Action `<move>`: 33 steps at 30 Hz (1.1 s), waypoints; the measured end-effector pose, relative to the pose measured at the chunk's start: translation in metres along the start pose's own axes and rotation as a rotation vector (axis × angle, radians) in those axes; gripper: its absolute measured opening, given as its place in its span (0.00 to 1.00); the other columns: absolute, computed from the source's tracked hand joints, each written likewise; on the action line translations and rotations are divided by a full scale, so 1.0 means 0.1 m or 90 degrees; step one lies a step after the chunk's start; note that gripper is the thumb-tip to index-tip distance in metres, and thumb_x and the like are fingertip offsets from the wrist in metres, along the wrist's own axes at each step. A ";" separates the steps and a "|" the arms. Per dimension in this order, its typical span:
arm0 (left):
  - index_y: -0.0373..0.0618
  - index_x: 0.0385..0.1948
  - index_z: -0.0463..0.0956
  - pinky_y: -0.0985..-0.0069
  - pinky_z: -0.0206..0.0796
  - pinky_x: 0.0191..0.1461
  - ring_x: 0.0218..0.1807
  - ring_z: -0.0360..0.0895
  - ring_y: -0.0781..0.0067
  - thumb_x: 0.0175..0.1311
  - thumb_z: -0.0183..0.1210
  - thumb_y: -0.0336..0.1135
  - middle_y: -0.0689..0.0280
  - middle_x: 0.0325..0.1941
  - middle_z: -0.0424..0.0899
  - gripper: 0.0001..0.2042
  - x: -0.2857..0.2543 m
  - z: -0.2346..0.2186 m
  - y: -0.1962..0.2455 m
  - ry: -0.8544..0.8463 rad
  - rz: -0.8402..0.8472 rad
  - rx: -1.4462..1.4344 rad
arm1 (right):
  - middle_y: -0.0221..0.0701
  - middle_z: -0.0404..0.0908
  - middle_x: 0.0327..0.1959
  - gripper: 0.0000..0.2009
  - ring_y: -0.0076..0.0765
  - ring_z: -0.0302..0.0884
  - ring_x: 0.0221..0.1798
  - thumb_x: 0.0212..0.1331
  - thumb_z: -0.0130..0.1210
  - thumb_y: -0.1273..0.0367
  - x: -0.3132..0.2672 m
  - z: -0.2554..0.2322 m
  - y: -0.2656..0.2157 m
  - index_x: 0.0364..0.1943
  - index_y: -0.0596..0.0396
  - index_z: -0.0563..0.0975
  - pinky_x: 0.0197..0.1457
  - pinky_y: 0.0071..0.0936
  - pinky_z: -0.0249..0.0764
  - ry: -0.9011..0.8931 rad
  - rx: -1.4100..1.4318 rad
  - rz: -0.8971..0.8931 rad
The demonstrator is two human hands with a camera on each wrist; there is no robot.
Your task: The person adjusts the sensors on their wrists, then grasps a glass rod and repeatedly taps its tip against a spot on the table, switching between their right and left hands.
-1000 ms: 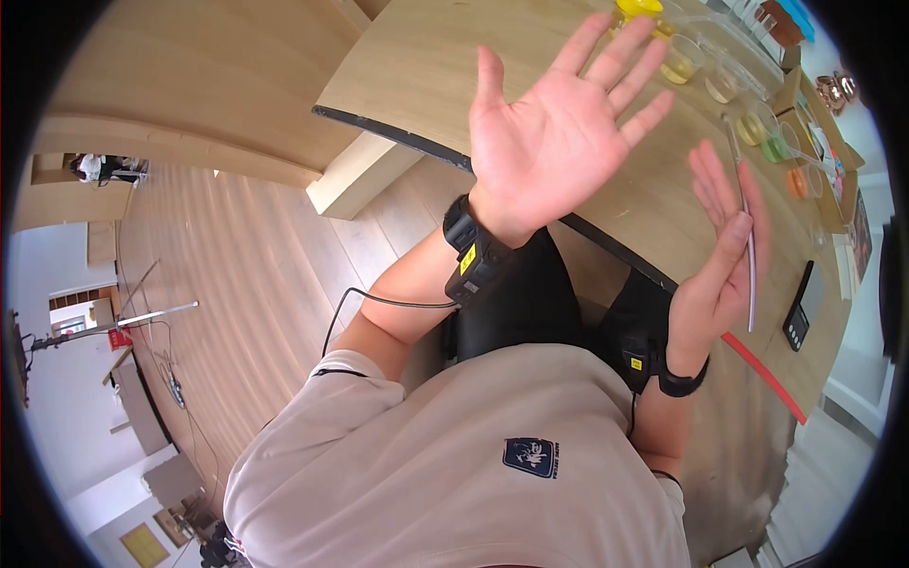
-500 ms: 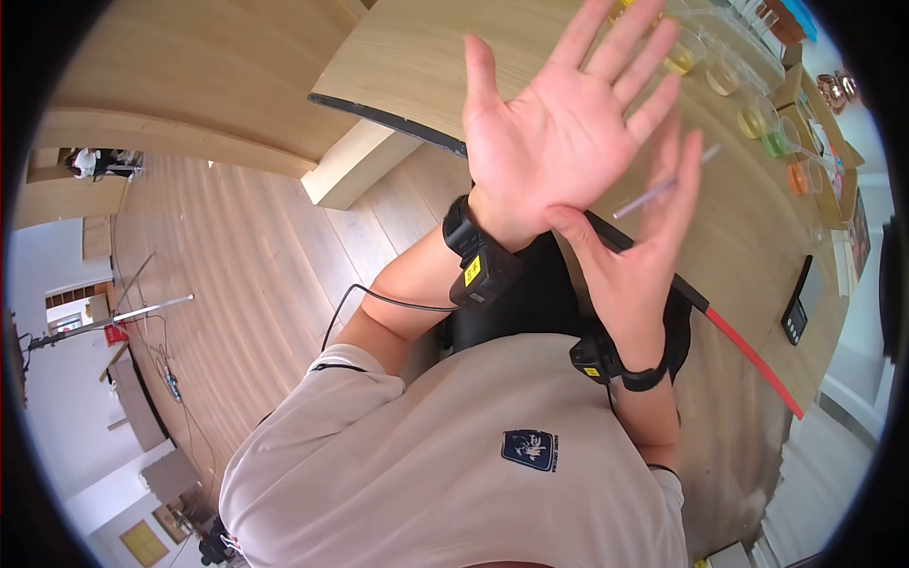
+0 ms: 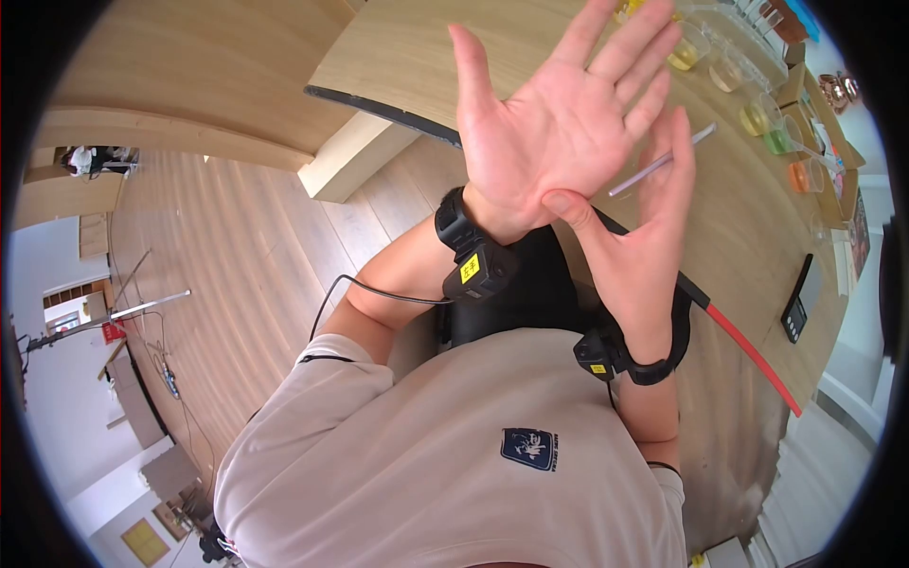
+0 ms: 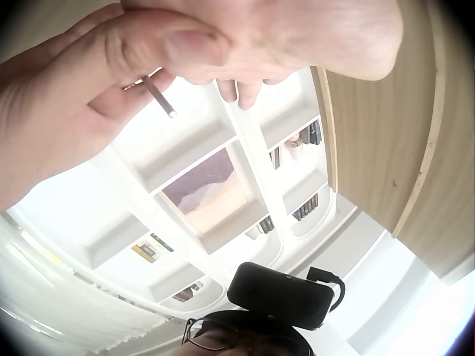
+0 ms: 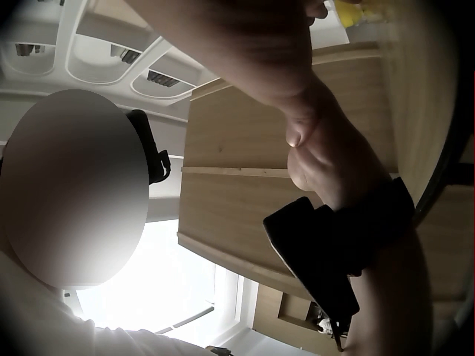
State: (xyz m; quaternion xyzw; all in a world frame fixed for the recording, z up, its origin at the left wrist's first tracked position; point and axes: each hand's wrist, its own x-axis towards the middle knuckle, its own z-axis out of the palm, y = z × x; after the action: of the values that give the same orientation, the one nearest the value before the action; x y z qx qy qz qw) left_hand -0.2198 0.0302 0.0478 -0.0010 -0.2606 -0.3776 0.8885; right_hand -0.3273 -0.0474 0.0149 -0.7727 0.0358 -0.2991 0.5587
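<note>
My left hand is raised palm up with its fingers spread and holds nothing. Beside it, my right hand has its thumb against the heel of the left palm. A thin, pale stick is held slantwise between the fairly straight fingers of the right hand. In the left wrist view, one end of the stick pokes out below the right hand. The right wrist view shows the left hand's heel next to the right hand; the stick cannot be made out there.
Along the far side of the wooden table stand clear cups with yellow, green and orange contents. An open cardboard box lies behind them. A black device rests at the right, near the red edge strip.
My right hand has come left from beside the table's right part to the left palm, bringing the stick along, now tilted more level. The left hand has shifted slightly up and left, still spread.
</note>
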 end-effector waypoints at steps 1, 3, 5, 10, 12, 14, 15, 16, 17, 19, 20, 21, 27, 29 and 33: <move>0.46 0.80 0.40 0.62 0.32 0.87 0.86 0.37 0.59 0.68 0.38 0.76 0.55 0.86 0.39 0.49 0.01 0.00 -0.01 0.000 -0.001 -0.001 | 0.54 0.52 0.79 0.56 0.51 0.48 0.82 0.52 0.77 0.60 0.01 0.01 -0.01 0.77 0.64 0.48 0.82 0.45 0.46 0.001 -0.001 0.001; 0.46 0.80 0.38 0.62 0.31 0.87 0.86 0.36 0.59 0.69 0.37 0.75 0.55 0.86 0.38 0.49 0.03 0.00 -0.02 -0.015 -0.003 0.001 | 0.53 0.53 0.78 0.54 0.50 0.48 0.83 0.53 0.76 0.63 0.03 0.03 -0.03 0.77 0.64 0.49 0.82 0.45 0.46 0.016 0.059 0.001; 0.47 0.80 0.37 0.63 0.30 0.87 0.86 0.36 0.60 0.69 0.36 0.76 0.55 0.86 0.37 0.49 0.05 0.01 -0.04 -0.023 -0.007 -0.011 | 0.53 0.53 0.78 0.53 0.50 0.48 0.83 0.54 0.75 0.64 0.03 0.03 -0.08 0.76 0.64 0.49 0.82 0.45 0.46 0.017 0.068 0.003; 0.47 0.80 0.37 0.63 0.30 0.87 0.86 0.36 0.60 0.69 0.36 0.76 0.55 0.86 0.38 0.49 0.08 0.01 -0.05 -0.028 -0.013 -0.004 | 0.54 0.54 0.78 0.49 0.51 0.48 0.83 0.58 0.73 0.68 0.04 0.08 -0.11 0.76 0.65 0.49 0.82 0.46 0.46 0.021 0.096 -0.010; 0.47 0.80 0.38 0.63 0.30 0.87 0.86 0.37 0.60 0.69 0.37 0.75 0.56 0.86 0.39 0.49 0.08 -0.01 -0.05 -0.019 0.001 -0.011 | 0.55 0.53 0.77 0.48 0.53 0.47 0.83 0.58 0.72 0.68 0.02 0.10 -0.08 0.76 0.65 0.49 0.82 0.46 0.46 0.049 0.105 -0.010; 0.46 0.80 0.38 0.63 0.30 0.87 0.86 0.37 0.60 0.69 0.37 0.75 0.56 0.86 0.39 0.49 0.08 -0.02 -0.04 -0.017 0.005 -0.008 | 0.55 0.53 0.77 0.48 0.53 0.47 0.83 0.58 0.72 0.69 0.02 0.11 -0.06 0.75 0.65 0.49 0.82 0.47 0.45 0.056 0.109 -0.007; 0.46 0.80 0.39 0.63 0.30 0.87 0.86 0.37 0.60 0.69 0.38 0.74 0.56 0.86 0.39 0.49 0.08 -0.03 -0.04 -0.016 0.011 -0.004 | 0.55 0.53 0.77 0.47 0.54 0.46 0.83 0.58 0.72 0.69 0.02 0.12 -0.06 0.75 0.65 0.49 0.82 0.47 0.45 0.061 0.112 -0.006; 0.46 0.80 0.39 0.63 0.30 0.87 0.86 0.37 0.60 0.69 0.38 0.74 0.56 0.86 0.39 0.49 0.09 -0.02 -0.04 -0.015 0.010 -0.005 | 0.55 0.53 0.77 0.47 0.54 0.46 0.83 0.58 0.72 0.69 0.02 0.12 -0.06 0.75 0.65 0.49 0.82 0.47 0.45 0.062 0.112 -0.005; 0.45 0.80 0.39 0.63 0.30 0.87 0.86 0.37 0.60 0.69 0.39 0.74 0.56 0.86 0.39 0.49 0.09 -0.02 -0.05 -0.015 0.012 -0.002 | 0.55 0.52 0.78 0.47 0.54 0.47 0.83 0.58 0.72 0.69 0.03 0.12 -0.07 0.75 0.66 0.50 0.82 0.47 0.45 0.065 0.116 -0.003; 0.45 0.80 0.39 0.63 0.30 0.86 0.86 0.38 0.60 0.69 0.40 0.74 0.56 0.86 0.39 0.49 0.09 0.00 -0.05 -0.015 0.014 0.001 | 0.55 0.52 0.78 0.47 0.54 0.47 0.82 0.58 0.72 0.69 0.03 0.11 -0.07 0.75 0.66 0.50 0.83 0.48 0.45 0.068 0.119 0.001; 0.44 0.80 0.39 0.63 0.30 0.86 0.86 0.37 0.61 0.69 0.40 0.73 0.56 0.86 0.39 0.49 0.09 0.00 -0.05 -0.016 0.010 0.002 | 0.55 0.52 0.78 0.47 0.54 0.48 0.82 0.58 0.72 0.69 0.04 0.10 -0.07 0.74 0.66 0.50 0.83 0.48 0.45 0.070 0.081 -0.028; 0.44 0.80 0.39 0.63 0.30 0.86 0.86 0.37 0.61 0.69 0.41 0.73 0.56 0.86 0.39 0.49 0.09 0.01 -0.04 -0.017 0.006 0.004 | 0.55 0.52 0.77 0.47 0.54 0.49 0.82 0.58 0.72 0.69 0.05 0.09 -0.06 0.74 0.66 0.50 0.83 0.48 0.44 0.071 0.043 -0.057; 0.43 0.80 0.36 0.62 0.30 0.86 0.86 0.36 0.60 0.68 0.43 0.73 0.56 0.86 0.37 0.51 0.07 -0.04 -0.01 -0.040 -0.008 -0.057 | 0.52 0.54 0.78 0.45 0.48 0.54 0.80 0.59 0.71 0.71 0.07 0.08 -0.05 0.75 0.63 0.52 0.83 0.47 0.49 0.071 0.039 -0.062; 0.43 0.80 0.36 0.62 0.31 0.86 0.86 0.35 0.60 0.68 0.43 0.73 0.56 0.86 0.37 0.51 0.06 -0.04 0.01 -0.038 -0.002 -0.034 | 0.53 0.54 0.77 0.46 0.51 0.52 0.81 0.58 0.72 0.69 0.08 0.08 -0.03 0.74 0.64 0.52 0.82 0.48 0.48 0.068 0.075 -0.039; 0.42 0.79 0.35 0.62 0.31 0.86 0.86 0.36 0.59 0.68 0.42 0.73 0.55 0.86 0.36 0.51 0.03 -0.05 0.01 -0.037 -0.001 -0.016 | 0.52 0.55 0.76 0.46 0.55 0.50 0.81 0.57 0.73 0.66 0.08 0.10 -0.01 0.73 0.65 0.53 0.81 0.48 0.47 0.070 0.128 -0.005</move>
State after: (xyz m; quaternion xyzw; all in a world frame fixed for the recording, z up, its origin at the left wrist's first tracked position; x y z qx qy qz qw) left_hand -0.2153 0.0279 0.0455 -0.0231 -0.2812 -0.3814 0.8803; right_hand -0.3160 -0.0417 0.0174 -0.6951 0.0332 -0.3456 0.6295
